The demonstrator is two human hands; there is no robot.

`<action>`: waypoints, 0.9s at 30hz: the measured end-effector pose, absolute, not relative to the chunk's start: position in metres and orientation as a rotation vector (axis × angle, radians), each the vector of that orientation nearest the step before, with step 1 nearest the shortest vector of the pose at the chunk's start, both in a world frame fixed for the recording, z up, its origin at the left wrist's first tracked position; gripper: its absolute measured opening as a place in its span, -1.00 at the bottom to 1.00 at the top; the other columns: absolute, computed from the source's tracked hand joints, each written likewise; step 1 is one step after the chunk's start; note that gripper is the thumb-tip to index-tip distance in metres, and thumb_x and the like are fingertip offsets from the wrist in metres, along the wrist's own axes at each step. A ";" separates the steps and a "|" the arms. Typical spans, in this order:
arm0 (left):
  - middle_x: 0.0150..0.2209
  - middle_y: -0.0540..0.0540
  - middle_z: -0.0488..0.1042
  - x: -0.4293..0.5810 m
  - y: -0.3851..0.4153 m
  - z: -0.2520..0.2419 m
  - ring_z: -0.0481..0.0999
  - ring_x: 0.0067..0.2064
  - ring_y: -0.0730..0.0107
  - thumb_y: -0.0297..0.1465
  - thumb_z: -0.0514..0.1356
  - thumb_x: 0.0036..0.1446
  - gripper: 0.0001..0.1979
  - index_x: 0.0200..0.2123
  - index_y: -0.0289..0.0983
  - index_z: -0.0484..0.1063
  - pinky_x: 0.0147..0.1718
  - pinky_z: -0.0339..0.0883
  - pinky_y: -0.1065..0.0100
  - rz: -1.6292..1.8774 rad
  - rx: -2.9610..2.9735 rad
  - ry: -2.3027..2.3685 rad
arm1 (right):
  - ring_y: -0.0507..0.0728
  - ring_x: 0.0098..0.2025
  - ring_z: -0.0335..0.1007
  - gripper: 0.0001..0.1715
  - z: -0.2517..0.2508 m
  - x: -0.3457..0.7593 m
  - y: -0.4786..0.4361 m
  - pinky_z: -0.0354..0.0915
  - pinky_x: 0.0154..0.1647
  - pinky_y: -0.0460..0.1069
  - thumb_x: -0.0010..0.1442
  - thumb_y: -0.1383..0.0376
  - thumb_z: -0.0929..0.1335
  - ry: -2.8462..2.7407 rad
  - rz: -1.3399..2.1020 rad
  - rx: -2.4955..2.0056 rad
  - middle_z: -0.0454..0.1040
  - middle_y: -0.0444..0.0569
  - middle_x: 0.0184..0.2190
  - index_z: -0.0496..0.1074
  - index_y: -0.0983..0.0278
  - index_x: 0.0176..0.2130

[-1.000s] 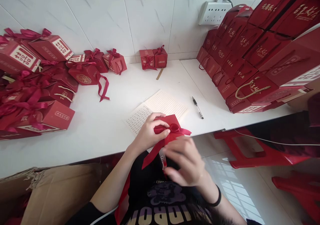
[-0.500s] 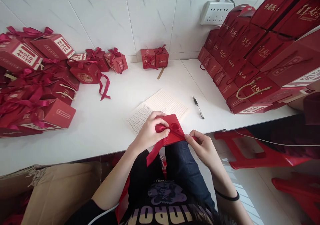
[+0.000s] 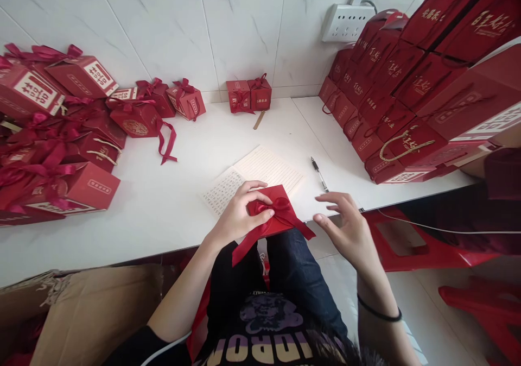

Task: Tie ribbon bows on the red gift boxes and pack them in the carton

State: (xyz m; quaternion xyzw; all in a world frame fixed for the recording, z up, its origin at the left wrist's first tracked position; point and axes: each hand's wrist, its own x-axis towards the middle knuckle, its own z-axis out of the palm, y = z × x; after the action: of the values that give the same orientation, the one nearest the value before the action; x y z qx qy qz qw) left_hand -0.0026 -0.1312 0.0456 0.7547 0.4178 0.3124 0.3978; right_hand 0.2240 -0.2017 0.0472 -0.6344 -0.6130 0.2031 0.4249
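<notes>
A red gift box (image 3: 288,220) sits at the table's front edge, above my lap. Across its top lies a red ribbon bow (image 3: 280,206), one tail hanging over the front left and the other reaching past the right corner. My left hand (image 3: 247,214) is closed on the bow's left loop, thumb and fingers pinching the ribbon against the box top. To the right, my right hand (image 3: 345,226) hovers apart from the ribbon tail with its fingers spread and nothing in them. An open lined notebook (image 3: 268,165) with handwriting lies partly behind the box.
A black pen (image 3: 318,171) lies right of the notebook. Beribboned red boxes (image 3: 95,184) pile up at left; stacked red boxes (image 3: 391,83) rise at right. Two small boxes (image 3: 249,95) stand by the wall. A cardboard carton (image 3: 106,306) and red stools (image 3: 407,241) are below.
My right hand has let go of the right ribbon tail and moved to the right, its fingers opening. The left hand keeps hold of the bow. The view has shifted slightly.
</notes>
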 end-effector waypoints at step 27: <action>-0.53 0.05 0.27 0.020 -0.169 0.029 0.31 -0.53 0.47 -0.25 -0.05 0.23 -0.78 -0.44 -0.19 0.08 -0.52 0.23 0.43 1.133 1.608 1.595 | 0.19 -0.08 0.36 -0.53 0.025 0.179 -0.163 0.26 -0.09 0.02 -0.10 0.05 0.49 -0.877 1.213 -1.337 0.46 0.01 -0.20 0.28 0.29 -0.66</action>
State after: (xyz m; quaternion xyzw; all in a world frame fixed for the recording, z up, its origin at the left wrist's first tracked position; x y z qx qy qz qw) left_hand 0.0199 -0.1685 0.0287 0.6057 0.6008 0.4268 0.2999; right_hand 0.1789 -0.1631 0.0246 -0.5619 -0.3685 0.5097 0.5373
